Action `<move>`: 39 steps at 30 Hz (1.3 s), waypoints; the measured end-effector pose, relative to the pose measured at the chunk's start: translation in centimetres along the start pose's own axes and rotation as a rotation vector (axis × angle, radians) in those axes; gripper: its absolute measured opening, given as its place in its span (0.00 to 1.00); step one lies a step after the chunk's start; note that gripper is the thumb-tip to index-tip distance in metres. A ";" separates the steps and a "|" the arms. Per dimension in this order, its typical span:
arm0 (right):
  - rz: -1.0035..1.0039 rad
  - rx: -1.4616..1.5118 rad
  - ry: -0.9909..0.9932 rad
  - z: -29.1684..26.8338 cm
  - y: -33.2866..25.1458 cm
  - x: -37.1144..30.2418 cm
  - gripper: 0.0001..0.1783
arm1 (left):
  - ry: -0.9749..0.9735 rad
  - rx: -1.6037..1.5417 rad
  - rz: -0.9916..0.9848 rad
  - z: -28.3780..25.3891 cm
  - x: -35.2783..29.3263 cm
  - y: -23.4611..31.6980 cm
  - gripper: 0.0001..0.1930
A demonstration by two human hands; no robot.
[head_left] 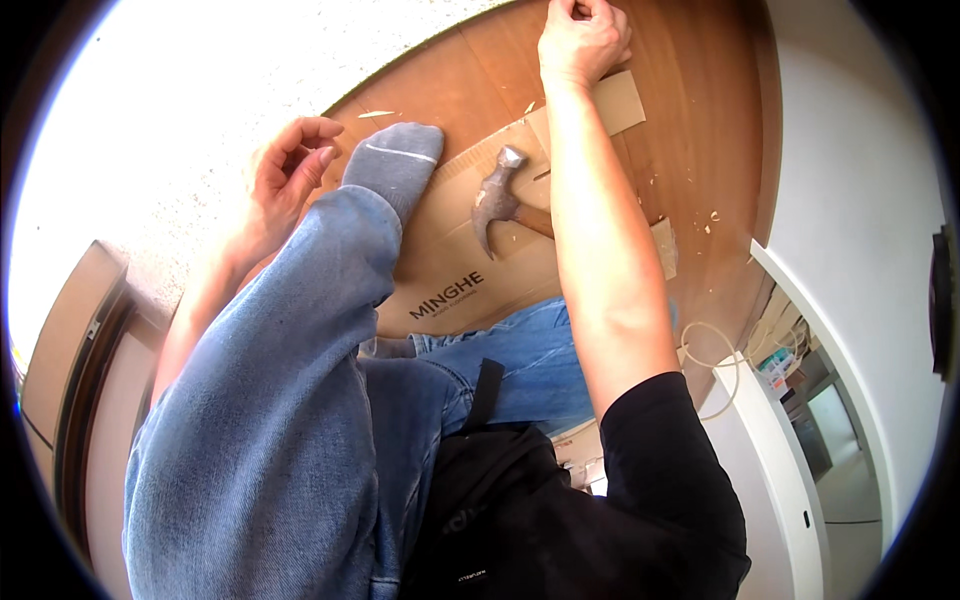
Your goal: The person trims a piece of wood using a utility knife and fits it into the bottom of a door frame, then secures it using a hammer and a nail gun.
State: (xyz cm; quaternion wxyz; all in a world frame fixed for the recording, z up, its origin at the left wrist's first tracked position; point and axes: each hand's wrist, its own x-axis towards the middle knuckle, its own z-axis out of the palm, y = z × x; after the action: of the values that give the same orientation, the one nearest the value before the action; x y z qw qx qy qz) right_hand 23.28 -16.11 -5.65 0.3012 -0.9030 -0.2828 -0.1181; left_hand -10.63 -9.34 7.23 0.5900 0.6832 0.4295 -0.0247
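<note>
My right hand [587,40] is at the top edge, over the brown wooden surface. Its fingers are closed in a pinch; whatever they may hold is too small or cut off by the edge. My left hand [290,180] hovers beside my grey-socked foot [395,165], fingers loosely bent, thumb apart, nothing visible in it. Between my foot and right forearm, a claw hammer [497,200] lies on a flattened cardboard sheet [430,290]. My right forearm hides the rest of its wooden handle. Neither hand touches the hammer.
Wood chips [712,216] are scattered over the brown wooden surface [690,120]. A thin pale cord [735,370] loops at the right, near a white-edged opening with assorted items inside. A pale speckled surface [200,70] fills the upper left. My jeans-clad legs [280,370] cover the lower middle.
</note>
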 end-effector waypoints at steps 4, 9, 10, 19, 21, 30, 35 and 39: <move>0.008 -0.035 0.004 0.0 0.2 0.1 0.07 | -0.056 0.002 -0.079 -0.1 0.1 -0.5 0.14; 0.002 -0.045 -0.006 0.1 0.1 0.1 0.07 | -0.082 0.014 -0.090 -0.2 0.2 -0.9 0.15; 0.018 -0.047 -0.018 0.1 0.1 0.1 0.07 | -0.058 0.009 -0.051 -0.1 0.3 -0.8 0.14; 0.051 -0.060 -0.052 -0.1 -0.1 0.2 0.08 | -0.032 0.045 0.035 -0.2 0.8 -1.1 0.12; 0.053 -0.063 -0.056 -0.3 -0.2 0.3 0.08 | -0.038 0.057 0.021 -0.1 0.8 -1.0 0.12; 0.160 -0.132 -0.087 -0.3 -1.6 0.4 0.10 | -0.046 0.096 0.013 0.4 1.1 -0.3 0.12; 0.155 -0.013 -0.114 -0.5 -1.2 0.6 0.10 | -0.051 0.078 0.003 0.5 1.5 0.0 0.12; 0.147 0.003 -0.122 -0.5 -0.7 0.8 0.10 | -0.065 0.087 0.038 0.7 1.7 0.1 0.13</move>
State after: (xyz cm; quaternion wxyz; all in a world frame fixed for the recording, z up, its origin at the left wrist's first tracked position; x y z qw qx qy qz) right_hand 23.56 -15.64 -4.58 0.2926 -0.9264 -0.2336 -0.0401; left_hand -9.11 -8.94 6.20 0.5736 0.7152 0.3957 -0.0541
